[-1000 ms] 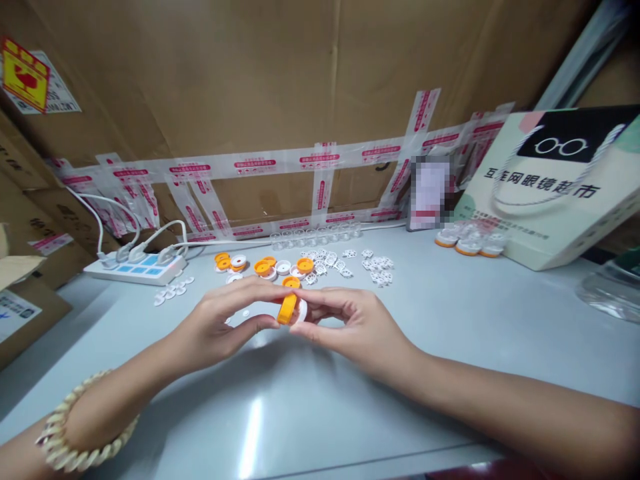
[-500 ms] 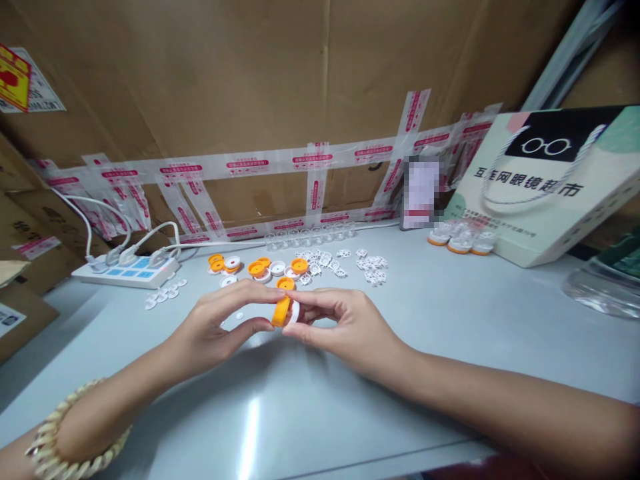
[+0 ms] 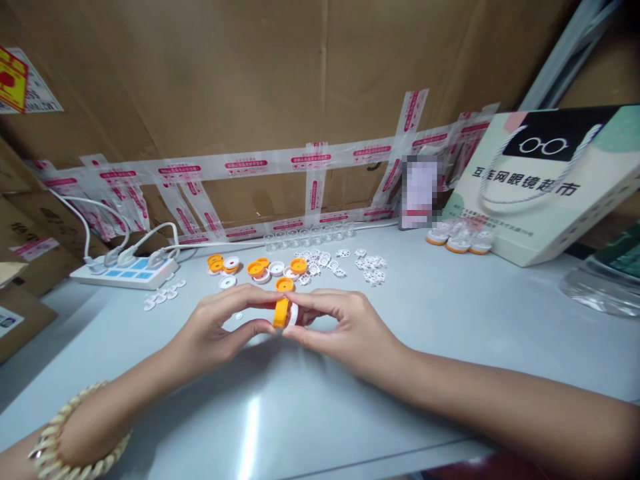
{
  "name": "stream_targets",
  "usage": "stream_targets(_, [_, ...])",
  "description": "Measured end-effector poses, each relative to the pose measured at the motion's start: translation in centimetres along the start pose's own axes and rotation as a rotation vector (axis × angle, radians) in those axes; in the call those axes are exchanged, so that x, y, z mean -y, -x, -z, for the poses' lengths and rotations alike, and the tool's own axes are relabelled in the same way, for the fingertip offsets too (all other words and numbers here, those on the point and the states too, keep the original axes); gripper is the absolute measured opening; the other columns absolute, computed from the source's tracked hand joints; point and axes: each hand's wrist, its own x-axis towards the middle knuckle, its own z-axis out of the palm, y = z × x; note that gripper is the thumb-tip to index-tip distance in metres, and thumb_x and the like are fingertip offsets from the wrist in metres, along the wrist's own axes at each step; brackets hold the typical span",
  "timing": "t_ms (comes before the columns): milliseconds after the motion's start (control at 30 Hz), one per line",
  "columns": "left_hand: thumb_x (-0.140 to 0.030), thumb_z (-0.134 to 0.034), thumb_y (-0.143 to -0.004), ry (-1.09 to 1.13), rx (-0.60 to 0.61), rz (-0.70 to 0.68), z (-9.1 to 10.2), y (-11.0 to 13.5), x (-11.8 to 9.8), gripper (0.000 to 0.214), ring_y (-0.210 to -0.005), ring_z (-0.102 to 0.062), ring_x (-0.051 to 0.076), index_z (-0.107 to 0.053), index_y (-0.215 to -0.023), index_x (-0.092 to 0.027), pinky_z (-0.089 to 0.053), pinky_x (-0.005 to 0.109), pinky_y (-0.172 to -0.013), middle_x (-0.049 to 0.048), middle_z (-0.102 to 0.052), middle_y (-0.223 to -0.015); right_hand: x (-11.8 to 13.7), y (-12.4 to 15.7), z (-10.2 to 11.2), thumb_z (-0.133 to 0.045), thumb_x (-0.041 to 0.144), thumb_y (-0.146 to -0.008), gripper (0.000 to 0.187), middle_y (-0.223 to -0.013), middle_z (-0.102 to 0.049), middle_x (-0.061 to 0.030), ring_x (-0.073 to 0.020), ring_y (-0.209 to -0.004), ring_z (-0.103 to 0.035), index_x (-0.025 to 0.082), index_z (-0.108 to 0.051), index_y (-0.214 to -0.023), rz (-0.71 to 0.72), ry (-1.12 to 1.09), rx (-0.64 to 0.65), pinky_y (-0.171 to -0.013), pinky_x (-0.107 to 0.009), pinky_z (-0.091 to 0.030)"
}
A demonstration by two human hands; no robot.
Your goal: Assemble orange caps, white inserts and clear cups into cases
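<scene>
Both my hands meet over the middle of the grey table (image 3: 450,347). My left hand (image 3: 220,330) pinches an orange plastic ring (image 3: 281,312) between thumb and forefinger. My right hand (image 3: 345,328) pinches a white disc (image 3: 293,315) pressed against the ring's right side. Behind them lie several loose orange rings and white discs (image 3: 260,267) and a scatter of small white lattice pieces (image 3: 350,263). A row of small clear cups (image 3: 310,235) stands by the cardboard wall.
A white power strip (image 3: 125,272) with plugged cables sits at the back left. A pale paper bag (image 3: 545,180) leans at the back right, with finished orange-and-white pieces (image 3: 457,241) before it. A clear plastic item (image 3: 600,283) is at the right edge. Taped cardboard boxes form the back.
My hands stay pinched on the ring and disc; the two parts have closed together slightly. The view has shifted a little.
</scene>
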Motion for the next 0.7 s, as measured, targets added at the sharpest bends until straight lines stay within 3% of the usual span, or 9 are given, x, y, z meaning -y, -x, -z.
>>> stream_targets(167, [-0.019, -0.060, -0.083, 0.084, -0.036, 0.000, -0.26, -0.05, 0.04, 0.027, -0.090, -0.064, 0.018, -0.058, -0.110, -0.018, -0.054, 0.031, -0.079, 0.0096, -0.067, -0.100, 0.00, 0.11, 0.05, -0.066, 0.020, -0.072, 0.036, -0.078, -0.068, -0.0036, -0.0132, -0.069, -0.060, 0.018, -0.066, -0.108, 0.088, 0.028, -0.025, -0.067, -0.029, -0.052])
stream_targets(333, [-0.020, -0.060, -0.083, 0.027, -0.076, -0.057, -0.24, -0.20, -0.14, 0.025, -0.089, -0.065, 0.019, -0.059, -0.108, -0.020, -0.054, 0.034, -0.079, 0.0083, -0.068, -0.096, 0.10, 0.10, 0.02, -0.065, 0.020, -0.073, 0.035, -0.080, -0.069, -0.0024, -0.0128, -0.070, -0.061, 0.021, -0.066, -0.109, 0.098, 0.023, -0.021, -0.071, -0.030, -0.052])
stream_targets(700, [-0.013, -0.058, -0.084, -0.071, -0.031, -0.117, -0.21, -0.22, -0.85, 0.035, -0.090, -0.065, 0.017, -0.055, -0.117, -0.022, -0.054, 0.029, -0.079, 0.0075, -0.068, -0.100, -0.05, 0.23, -0.16, -0.063, 0.020, -0.076, 0.033, -0.078, -0.067, -0.0023, -0.0128, -0.071, -0.061, 0.021, -0.066, -0.108, 0.128, 0.057, 0.001, -0.070, -0.028, -0.052])
